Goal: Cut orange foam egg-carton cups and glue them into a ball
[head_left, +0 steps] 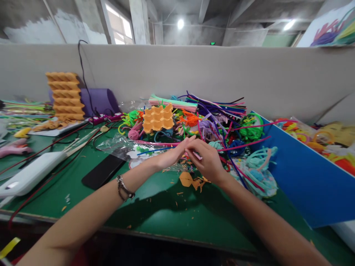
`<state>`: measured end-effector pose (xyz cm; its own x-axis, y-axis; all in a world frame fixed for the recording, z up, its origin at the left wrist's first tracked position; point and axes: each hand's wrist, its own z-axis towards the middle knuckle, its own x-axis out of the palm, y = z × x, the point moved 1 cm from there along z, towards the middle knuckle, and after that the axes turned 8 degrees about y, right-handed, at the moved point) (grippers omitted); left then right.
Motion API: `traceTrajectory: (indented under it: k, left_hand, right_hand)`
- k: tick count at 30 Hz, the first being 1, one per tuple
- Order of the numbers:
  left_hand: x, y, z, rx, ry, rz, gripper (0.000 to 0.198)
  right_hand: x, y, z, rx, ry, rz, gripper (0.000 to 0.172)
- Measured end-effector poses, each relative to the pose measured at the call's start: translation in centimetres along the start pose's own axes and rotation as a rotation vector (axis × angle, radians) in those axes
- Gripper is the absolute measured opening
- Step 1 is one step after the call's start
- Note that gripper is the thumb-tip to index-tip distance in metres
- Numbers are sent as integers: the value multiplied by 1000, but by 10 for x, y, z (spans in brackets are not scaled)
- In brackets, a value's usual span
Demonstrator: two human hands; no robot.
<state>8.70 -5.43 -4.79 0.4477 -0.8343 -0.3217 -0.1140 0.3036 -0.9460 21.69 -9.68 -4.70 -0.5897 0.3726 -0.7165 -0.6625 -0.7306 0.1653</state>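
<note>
My left hand (175, 154) reaches over the table with its fingers together, touching or just beside my right hand (204, 158). The fingers of my right hand are curled and pinched; whatever lies between the two hands is too small to make out. Just below them on the green table (155, 214) lie an orange hexagon-like piece (185, 179) and torn orange scraps (200, 183). Behind the hands, an orange egg-carton piece (158, 118) rests on a pile of colourful pipe cleaners (213, 107).
A blue box (302, 177) of coloured items stands at the right. Toward the left are a black phone-like slab (104, 170), a white tool (34, 173), cables and a taller orange carton (68, 96). A grey partition (166, 70) runs along the back.
</note>
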Motion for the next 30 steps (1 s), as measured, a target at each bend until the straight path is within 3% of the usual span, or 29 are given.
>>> traceTrajectory:
  k: [7, 13, 17, 21, 27, 30]
  left_hand:
    - [-16, 16, -23, 123, 74, 142, 80]
    - [11, 38, -31, 129, -30, 509, 118]
    - [29, 41, -17, 126, 5, 506, 106]
    - [28, 44, -5, 174, 68, 357, 91]
    - [16, 58, -1, 136, 143, 291, 85]
    - [14, 59, 3, 137, 172, 310, 86]
  right_hand:
    - [-24, 0, -10, 40, -66, 48, 8]
    - [-43, -9, -13, 376, -172, 347, 7]
    - [-38, -11, -6, 457, -129, 631, 9]
    - [-31, -11, -4, 496, -122, 904, 9]
    - [-38, -12, -6, 558, -160, 1012, 15]
    - [-42, -12, -7, 570, -120, 1007, 18]
